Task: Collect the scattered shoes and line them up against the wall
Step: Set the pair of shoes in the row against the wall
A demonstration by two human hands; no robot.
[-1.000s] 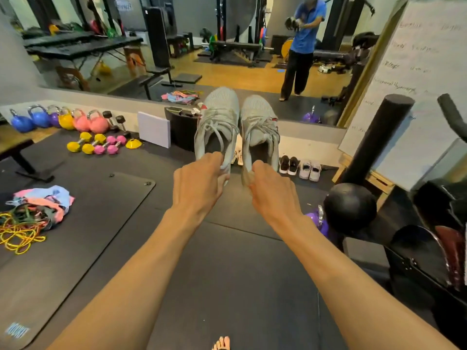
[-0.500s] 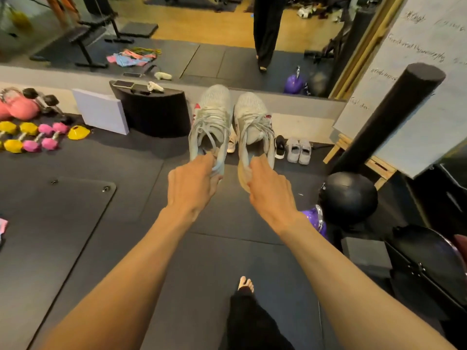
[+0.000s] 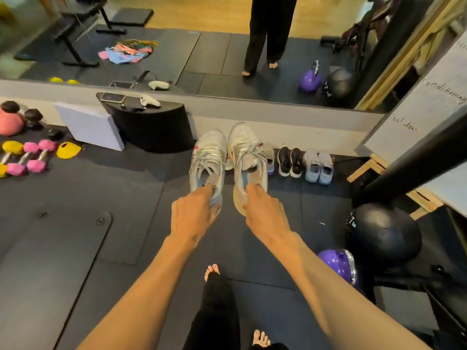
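Shoes (image 3: pixel 209 157) dangle, our left hand (image 3: pixel 193 213) and right hand (image 3: pixel 266 213) each pinching a heel. Open floor (image 3: pixel 141 188) at nine o'clock; board (image 3: pixel 414 122) at two o'clock reads "down".

Pink dumbbells (image 3: pixel 37 165) lie at left; a black medicine ball (image 3: pixel 384 233) sits beside a purple kettlebell (image 3: pixel 337 265).

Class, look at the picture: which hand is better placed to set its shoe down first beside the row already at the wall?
Right, probably. The right hand holds its grey shoe just beside the lined-up shoes at the wall; the left hand holds the other grey shoe farther from them.
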